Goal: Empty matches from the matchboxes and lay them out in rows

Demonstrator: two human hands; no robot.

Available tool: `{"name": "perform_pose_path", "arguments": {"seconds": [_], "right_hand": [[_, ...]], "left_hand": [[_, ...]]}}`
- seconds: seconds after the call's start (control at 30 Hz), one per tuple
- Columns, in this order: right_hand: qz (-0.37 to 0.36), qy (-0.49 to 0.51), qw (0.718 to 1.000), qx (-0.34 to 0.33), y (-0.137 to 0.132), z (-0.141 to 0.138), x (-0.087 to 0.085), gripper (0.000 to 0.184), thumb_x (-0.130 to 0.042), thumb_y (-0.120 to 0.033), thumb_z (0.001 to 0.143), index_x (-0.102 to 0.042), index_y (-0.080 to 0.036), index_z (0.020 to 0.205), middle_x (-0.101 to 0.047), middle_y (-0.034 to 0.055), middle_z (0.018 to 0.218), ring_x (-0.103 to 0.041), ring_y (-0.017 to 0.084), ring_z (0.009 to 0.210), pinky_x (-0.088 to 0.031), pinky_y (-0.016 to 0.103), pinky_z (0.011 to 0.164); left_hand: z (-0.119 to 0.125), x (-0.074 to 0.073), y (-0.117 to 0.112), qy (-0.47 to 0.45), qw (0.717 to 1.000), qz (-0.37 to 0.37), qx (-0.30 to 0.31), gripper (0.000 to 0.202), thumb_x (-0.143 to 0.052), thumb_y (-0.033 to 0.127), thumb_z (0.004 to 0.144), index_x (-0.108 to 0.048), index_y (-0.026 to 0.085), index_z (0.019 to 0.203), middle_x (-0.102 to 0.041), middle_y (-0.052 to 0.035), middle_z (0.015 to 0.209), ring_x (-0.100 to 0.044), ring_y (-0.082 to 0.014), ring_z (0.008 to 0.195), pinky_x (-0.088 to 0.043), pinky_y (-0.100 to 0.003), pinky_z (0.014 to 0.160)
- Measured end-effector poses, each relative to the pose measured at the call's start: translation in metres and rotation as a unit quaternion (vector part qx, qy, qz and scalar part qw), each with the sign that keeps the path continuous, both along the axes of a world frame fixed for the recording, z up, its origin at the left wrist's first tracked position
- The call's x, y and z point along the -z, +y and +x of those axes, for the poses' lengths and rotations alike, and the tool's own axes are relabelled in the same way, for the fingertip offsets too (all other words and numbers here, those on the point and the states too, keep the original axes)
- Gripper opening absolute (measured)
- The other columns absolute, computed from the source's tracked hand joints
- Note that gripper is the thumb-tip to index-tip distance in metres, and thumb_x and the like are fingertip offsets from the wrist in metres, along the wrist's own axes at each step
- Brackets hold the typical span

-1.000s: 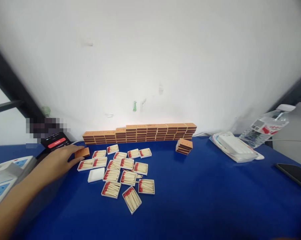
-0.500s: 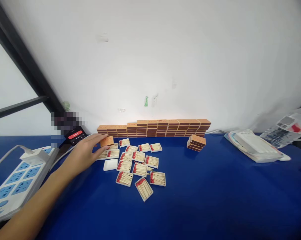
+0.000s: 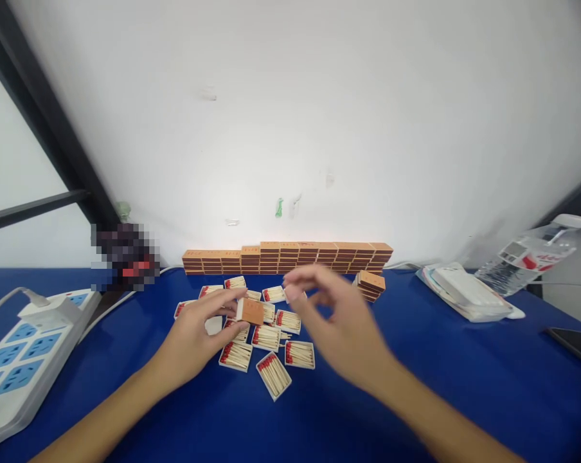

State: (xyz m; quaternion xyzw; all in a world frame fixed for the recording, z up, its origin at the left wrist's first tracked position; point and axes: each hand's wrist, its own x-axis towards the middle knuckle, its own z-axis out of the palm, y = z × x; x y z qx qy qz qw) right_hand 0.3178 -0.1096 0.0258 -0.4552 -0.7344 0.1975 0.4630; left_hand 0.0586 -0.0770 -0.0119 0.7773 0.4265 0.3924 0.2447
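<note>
My left hand (image 3: 194,337) pinches an orange matchbox sleeve (image 3: 250,311) between thumb and fingers, above a spread of several open match trays (image 3: 266,337) on the blue table (image 3: 416,379). My right hand (image 3: 339,321) hovers just right of the sleeve, blurred by motion, its fingers curled with the tips close together; nothing shows in them. An empty white tray (image 3: 214,325) lies partly behind my left hand. A long low wall of stacked orange matchboxes (image 3: 290,257) runs along the white wall, with a small tilted stack (image 3: 370,285) at its right end.
A white and blue power strip (image 3: 25,357) with a plug lies at the left. A blurred dark device (image 3: 126,260) stands behind it. At the right are a white packet (image 3: 466,292), a plastic bottle (image 3: 531,254) and a dark phone (image 3: 577,344).
My left hand carried the orange sleeve from the far left to above the middle of the trays. My right hand has come into view beside it. The camera shifted slightly.
</note>
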Motion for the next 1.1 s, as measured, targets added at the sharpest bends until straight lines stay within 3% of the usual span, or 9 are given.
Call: {"name": "perform_pose_path", "arguments": {"seconds": [0.1,0.2,0.27,0.47,0.6,0.77,1.1], "right_hand": [[-0.145,0.122,0.981,-0.03,-0.003,-0.016,0.026,0.032,-0.069,-0.053,0.1,-0.072,-0.023,0.111,-0.076,0.0082,0.104,-0.071,0.021,0.087,-0.061,0.03,0.063],[-0.27,0.24,0.928,-0.093,-0.007,-0.024,0.045,0.048,-0.075,-0.063,0.093,-0.069,-0.022,0.115,-0.076,0.0103,0.108,-0.071,0.021,0.082,-0.059,0.028,0.053],[-0.307,0.29,0.898,-0.126,-0.009,-0.026,0.05,0.052,-0.076,-0.066,0.09,-0.069,-0.019,0.111,-0.076,0.0096,0.1,-0.071,0.019,0.073,-0.057,0.026,0.049],[-0.277,0.336,0.895,-0.092,-0.013,-0.025,0.054,0.049,-0.083,-0.058,0.089,-0.062,-0.022,0.114,-0.073,0.0027,0.091,-0.074,0.017,0.066,-0.057,0.024,0.048],[-0.267,0.32,0.904,-0.093,-0.016,-0.024,0.056,0.044,-0.079,-0.058,0.093,-0.065,-0.022,0.113,-0.075,0.0058,0.097,-0.075,0.018,0.07,-0.057,0.024,0.049],[-0.27,0.312,0.907,-0.084,-0.015,-0.022,0.054,0.043,-0.081,-0.058,0.091,-0.069,-0.02,0.107,-0.077,0.0073,0.095,-0.074,0.017,0.068,-0.056,0.023,0.047],[-0.265,0.297,0.914,-0.081,-0.016,-0.021,0.05,0.037,-0.082,-0.053,0.09,-0.069,-0.021,0.103,-0.075,0.0042,0.091,-0.071,0.016,0.067,-0.056,0.023,0.049]], "left_hand": [[0.011,0.002,-0.011,-0.062,0.998,-0.018,0.003,0.052,-0.083,0.051,0.088,-0.072,0.038,0.137,-0.081,-0.0024,0.123,-0.081,-0.0268,0.102,-0.072,-0.044,0.094],[0.018,0.005,-0.019,-0.111,0.993,-0.03,-0.01,0.055,-0.087,0.049,0.085,-0.071,0.041,0.138,-0.077,-0.0015,0.134,-0.081,-0.0271,0.108,-0.071,-0.044,0.097],[0.021,0.007,-0.021,-0.122,0.992,-0.03,-0.004,0.055,-0.086,0.046,0.086,-0.071,0.042,0.138,-0.075,-0.0012,0.138,-0.08,-0.0274,0.11,-0.071,-0.044,0.1],[0.024,0.01,-0.019,-0.13,0.99,-0.043,0.015,0.038,-0.087,0.033,0.083,-0.079,0.036,0.119,-0.081,-0.0014,0.12,-0.082,-0.0267,0.101,-0.074,-0.038,0.087],[0.025,0.007,-0.021,-0.127,0.991,-0.03,0.012,0.034,-0.085,0.025,0.083,-0.08,0.028,0.116,-0.083,-0.0028,0.114,-0.083,-0.0233,0.091,-0.073,-0.034,0.083],[0.025,0.005,-0.022,-0.126,0.992,-0.017,0.026,0.037,-0.085,0.02,0.082,-0.08,0.026,0.118,-0.084,-0.0015,0.112,-0.083,-0.0214,0.092,-0.071,-0.028,0.084],[0.022,0.009,-0.023,-0.074,0.997,0.016,0.024,0.044,-0.083,0.02,0.085,-0.078,0.03,0.127,-0.083,0.0002,0.119,-0.083,-0.0202,0.095,-0.069,-0.029,0.09]]}}
